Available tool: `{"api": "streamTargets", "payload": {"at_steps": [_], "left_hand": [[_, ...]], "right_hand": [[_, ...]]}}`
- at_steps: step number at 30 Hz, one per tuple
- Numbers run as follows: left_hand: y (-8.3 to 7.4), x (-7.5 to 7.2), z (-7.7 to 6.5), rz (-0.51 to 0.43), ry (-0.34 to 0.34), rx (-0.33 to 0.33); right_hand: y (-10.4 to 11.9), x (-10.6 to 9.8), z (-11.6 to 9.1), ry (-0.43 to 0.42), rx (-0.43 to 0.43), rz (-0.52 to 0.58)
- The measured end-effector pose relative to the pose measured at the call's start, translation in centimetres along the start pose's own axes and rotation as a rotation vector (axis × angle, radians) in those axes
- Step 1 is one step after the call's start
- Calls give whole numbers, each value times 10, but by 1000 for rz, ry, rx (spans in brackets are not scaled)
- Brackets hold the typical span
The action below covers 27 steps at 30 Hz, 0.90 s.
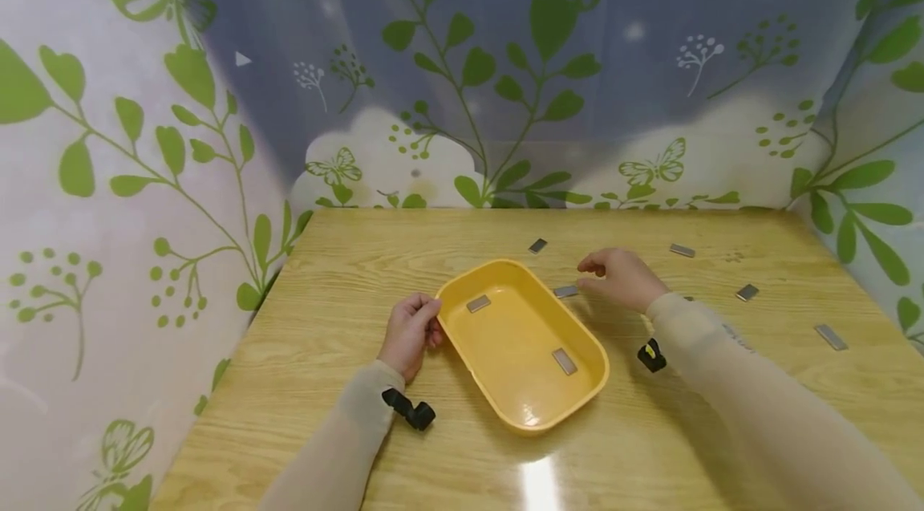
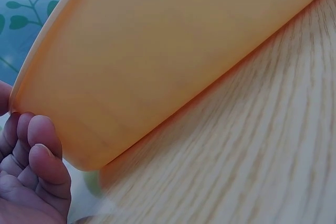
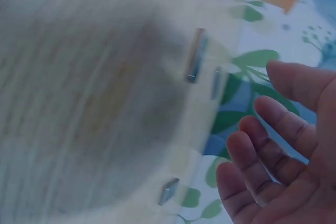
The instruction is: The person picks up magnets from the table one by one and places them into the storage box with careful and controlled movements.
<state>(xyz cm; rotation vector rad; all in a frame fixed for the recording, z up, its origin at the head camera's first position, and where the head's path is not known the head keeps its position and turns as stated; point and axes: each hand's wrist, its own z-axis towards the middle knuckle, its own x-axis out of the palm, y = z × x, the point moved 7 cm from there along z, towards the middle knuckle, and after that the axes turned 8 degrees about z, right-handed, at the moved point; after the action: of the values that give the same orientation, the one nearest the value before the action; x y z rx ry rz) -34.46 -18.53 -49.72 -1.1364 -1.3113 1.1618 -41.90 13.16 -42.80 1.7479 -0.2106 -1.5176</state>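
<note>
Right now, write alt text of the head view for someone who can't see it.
A person's left hand grips the rim of a yellow tray holding two small flat pieces, while the right hand hovers near another piece just right of the tray. More pieces lie scattered on the wooden table, in front of a leaf-patterned backdrop.

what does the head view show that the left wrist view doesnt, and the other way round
Only the head view: the right hand, the inside of the yellow tray with two small grey rectangular pieces lying in it, and several loose pieces on the wood-grain table.

Only the left wrist view: a close-up of the palm side of the left hand, fingers curled beside the tray's outer wall.

Both: the left hand holding the tray's rim, the table, and the leaf-patterned backdrop.
</note>
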Motion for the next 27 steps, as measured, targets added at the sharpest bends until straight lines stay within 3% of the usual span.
{"api": "streamTargets", "payload": {"at_steps": [10, 15, 21, 27], "left_hand": [[-1, 0, -1, 1, -15, 16], [-2, 0, -1, 3, -18, 20], [1, 0, -2, 1, -9, 2], [0, -1, -2, 0, -8, 13]], "right_hand": [[-2, 32, 12, 61, -58, -70], [3, 37, 13, 65, -119, -107], [-2, 42, 14, 83, -108, -106], [-1, 42, 16, 49, -104, -123]]}}
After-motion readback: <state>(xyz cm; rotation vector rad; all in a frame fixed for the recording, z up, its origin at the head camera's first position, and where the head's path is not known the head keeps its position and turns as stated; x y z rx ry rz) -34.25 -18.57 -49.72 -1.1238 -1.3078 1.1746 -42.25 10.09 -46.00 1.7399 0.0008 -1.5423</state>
